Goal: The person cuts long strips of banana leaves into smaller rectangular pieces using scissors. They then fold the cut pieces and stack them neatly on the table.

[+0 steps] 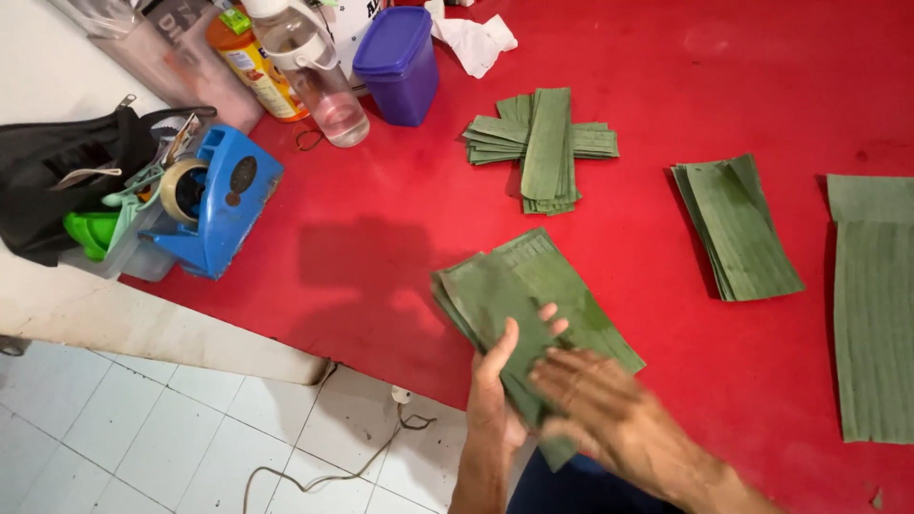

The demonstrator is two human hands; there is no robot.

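A stack of cut green leaf pieces (533,286) lies at the near edge of the red table (381,238). My left hand (495,390) grips that stack from below and the left, thumb on top. My right hand (605,409) lies flat on the stack's near end, fingers spread and blurred. A crossed pile of narrow leaf strips (545,143) sits farther back. To the right lies another leaf stack (738,228), and a large leaf sheet (874,305) reaches the right edge.
A blue tape dispenser (214,200), a black bag (67,176) and a green item sit at the left. A clear bottle (319,81), an orange container (252,62), a purple lidded box (398,62) and crumpled white paper (473,40) stand at the back. A cable (333,471) trails on the tiled floor.
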